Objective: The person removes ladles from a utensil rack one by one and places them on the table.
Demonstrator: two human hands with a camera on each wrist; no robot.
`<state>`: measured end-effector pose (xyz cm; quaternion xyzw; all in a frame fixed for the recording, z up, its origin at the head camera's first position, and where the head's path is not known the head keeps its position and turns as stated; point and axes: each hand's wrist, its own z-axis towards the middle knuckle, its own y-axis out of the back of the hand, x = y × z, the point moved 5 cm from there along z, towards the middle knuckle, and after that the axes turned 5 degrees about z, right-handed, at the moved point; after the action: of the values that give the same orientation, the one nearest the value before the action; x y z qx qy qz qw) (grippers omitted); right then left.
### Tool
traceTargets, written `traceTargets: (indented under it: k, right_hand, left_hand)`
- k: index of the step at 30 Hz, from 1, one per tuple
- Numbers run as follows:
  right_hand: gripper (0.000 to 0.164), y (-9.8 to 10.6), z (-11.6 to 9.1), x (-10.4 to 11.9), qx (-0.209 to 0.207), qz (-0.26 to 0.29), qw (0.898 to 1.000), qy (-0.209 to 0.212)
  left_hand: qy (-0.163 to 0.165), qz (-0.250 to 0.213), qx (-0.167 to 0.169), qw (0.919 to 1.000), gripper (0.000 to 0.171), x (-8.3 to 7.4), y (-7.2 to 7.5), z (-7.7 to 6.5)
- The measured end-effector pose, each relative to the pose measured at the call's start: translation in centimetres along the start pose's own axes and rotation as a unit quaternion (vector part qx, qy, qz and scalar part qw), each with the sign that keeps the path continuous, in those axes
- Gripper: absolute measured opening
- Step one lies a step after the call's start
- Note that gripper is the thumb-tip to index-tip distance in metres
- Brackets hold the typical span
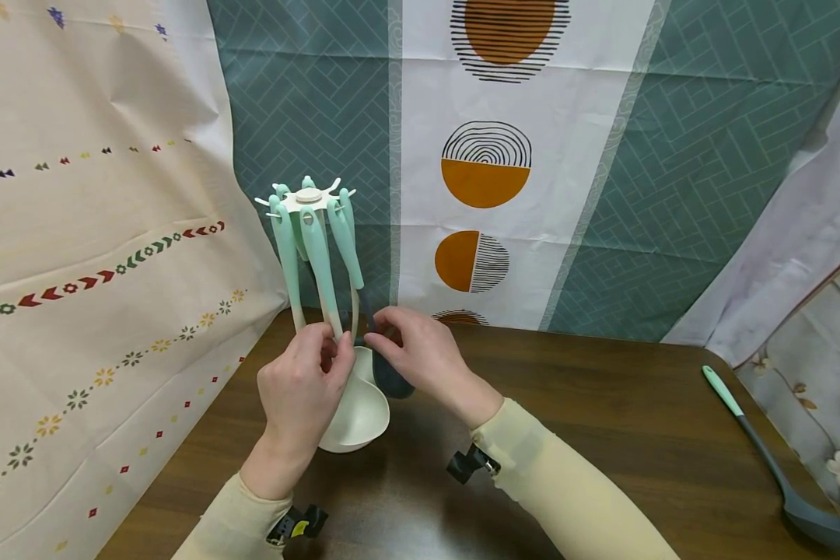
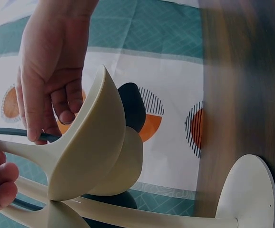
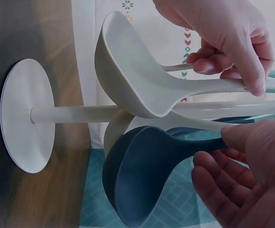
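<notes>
A white utensil stand holds several hanging utensils with mint-green handles. My left hand pinches the handle of a cream ladle just below its green part; the bowl hangs under the fingers. To its right, my right hand pinches the thin neck of a dark grey ladle between thumb and fingers. Both ladles hang close together on the stand. Its round white base and post show in the right wrist view. Other utensils behind are partly hidden.
Another dark grey ladle with a mint handle lies on the brown wooden table at the far right. Patterned cloths hang behind the table and along the left side.
</notes>
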<state>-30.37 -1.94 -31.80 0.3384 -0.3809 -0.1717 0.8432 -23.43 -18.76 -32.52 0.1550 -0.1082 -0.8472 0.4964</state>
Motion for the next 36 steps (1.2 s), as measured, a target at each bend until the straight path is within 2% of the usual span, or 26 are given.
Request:
traceTargets:
  k: [14, 20, 25, 36]
  right_hand:
    - [0.018, 0.08, -0.23, 0.17, -0.001, 0.000, 1.000, -0.008]
    - [0.018, 0.11, -0.34, 0.12, -0.002, 0.011, 1.000, -0.010]
    - [0.018, 0.18, -0.44, 0.01, -0.002, 0.019, 1.000, -0.013]
    - [0.017, 0.45, -0.60, -0.10, -0.009, 0.030, 1.000, -0.001]
  left_hand:
    - [-0.001, -0.008, -0.007, 0.9999, 0.016, -0.07, 0.09, 0.04]
    - [0.000, -0.004, 0.000, 1.0000, 0.017, -0.01, 0.05, 0.03]
    - [0.000, -0.010, -0.010, 0.9999, 0.019, 0.02, 0.06, -0.01]
    - [-0.002, -0.011, -0.017, 0.9998, 0.022, 0.07, -0.11, 0.04]
